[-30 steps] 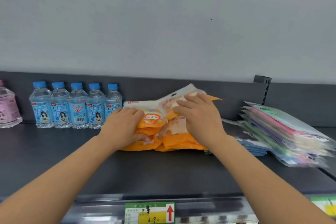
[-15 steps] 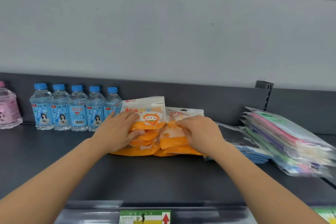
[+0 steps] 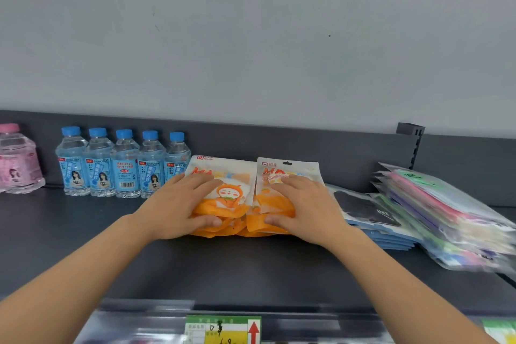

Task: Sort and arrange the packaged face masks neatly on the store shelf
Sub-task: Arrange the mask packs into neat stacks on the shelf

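Note:
Two stacks of orange-and-white mask packs lie side by side in the middle of the dark shelf [image 3: 251, 268]. My left hand [image 3: 178, 207] lies flat on the left stack [image 3: 231, 193], fingers stretched over the top pack and thumb against the stack's front edge. My right hand [image 3: 304, 207] rests the same way on the right stack [image 3: 287, 169]. Both top packs face up with their white header ends toward the shelf's back wall. The lower packs show only as orange edges under my hands.
Several blue-capped water bottles [image 3: 125, 170] stand in a row just left of the packs, with a pink bottle [image 3: 16, 159] further left. To the right lie a flat pile of black and blue mask packs [image 3: 368, 212] and a slanting multicoloured pile [image 3: 446, 212]. A price tag [image 3: 223, 329] hangs on the shelf's front rail.
The tilted, overlapping orange packs now lie flat in two separate stacks. My hands have flattened out on top of them, and the view has shifted upward slightly.

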